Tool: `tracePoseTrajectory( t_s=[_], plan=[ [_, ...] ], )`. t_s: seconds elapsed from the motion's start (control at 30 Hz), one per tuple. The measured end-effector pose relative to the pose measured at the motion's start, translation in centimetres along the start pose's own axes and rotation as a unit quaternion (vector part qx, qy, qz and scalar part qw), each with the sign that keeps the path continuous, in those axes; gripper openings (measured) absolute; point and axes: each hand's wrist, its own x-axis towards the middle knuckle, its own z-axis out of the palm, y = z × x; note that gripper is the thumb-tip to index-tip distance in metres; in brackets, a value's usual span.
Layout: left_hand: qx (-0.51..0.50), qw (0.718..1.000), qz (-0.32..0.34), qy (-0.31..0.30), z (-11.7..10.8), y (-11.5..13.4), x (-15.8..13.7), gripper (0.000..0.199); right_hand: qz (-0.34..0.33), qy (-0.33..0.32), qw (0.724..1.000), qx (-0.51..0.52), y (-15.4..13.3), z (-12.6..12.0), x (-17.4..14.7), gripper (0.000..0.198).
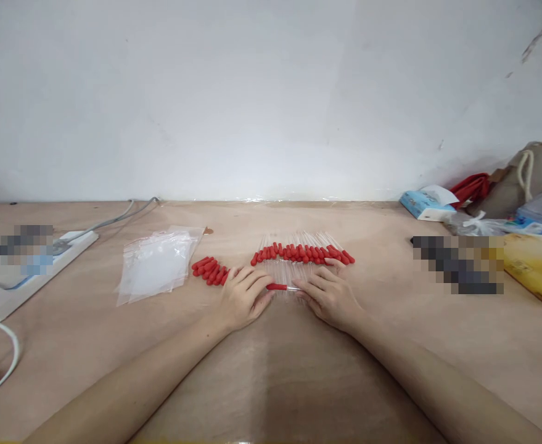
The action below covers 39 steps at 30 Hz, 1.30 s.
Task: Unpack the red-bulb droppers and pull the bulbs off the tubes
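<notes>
Left hand (245,296) clamped on red cap (278,287), right hand (332,293) on clear tube (293,288); both parts between hands, over tabletop (271,376). Likely light; cap probably soft, tube slippery, perhaps brittle. Grip near junction.

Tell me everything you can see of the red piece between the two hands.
The red piece is slim and bright red, apparently plastic or rubber. It lies roughly crosswise, nearer the camera than the row of red tips. The left hand holds it, its fingers hiding one end. The other end meets a clear tube held by the right hand; how far they fit together is unclear.
</notes>
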Motion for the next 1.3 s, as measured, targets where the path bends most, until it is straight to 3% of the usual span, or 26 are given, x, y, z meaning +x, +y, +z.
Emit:
tracePoseTrajectory(
  t_s=[0.07,0.17,0.63,0.83,0.93,1.1,1.2,1.3],
  plan=[
    [-0.008,1.000,0.018,-0.017,-0.1,0.1,0.2,0.024,-0.001,-0.005,1.000,0.010,-0.3,0.1,0.0,0.016],
    [-0.018,0.999,0.037,-0.027,0.0,0.0,0.3,0.016,-0.009,-0.002,1.000,0.020,-0.6,0.2,0.0,0.017],
    [-0.027,0.997,0.051,-0.058,-0.4,0.3,0.1,0.015,-0.024,0.016,0.999,0.036,-1.1,-0.6,-0.9,0.018],
    [-0.045,0.996,0.062,-0.043,-0.5,-0.1,-0.1,0.015,-0.026,0.022,0.998,0.052,-0.8,-0.9,-1.2,0.020],
    [-0.048,0.998,0.023,-0.028,-0.4,-0.8,-0.8,0.015,0.008,0.026,0.998,0.059,0.2,-1.1,-1.4,0.021],
    [-0.107,0.993,-0.052,0.000,-0.5,-1.1,-1.1,0.018,0.140,0.022,0.989,0.034,1.5,-1.0,-1.5,0.022],
    [-0.089,0.986,-0.136,0.046,-1.7,-1.8,-0.1,0.024,0.212,0.031,0.977,0.015,1.7,-0.8,-1.6,0.022],
    [-0.038,0.969,-0.229,0.085,-3.9,-4.2,1.0,0.029,0.246,0.021,0.969,0.008,1.4,-0.8,-1.6,0.020]
  ],
)
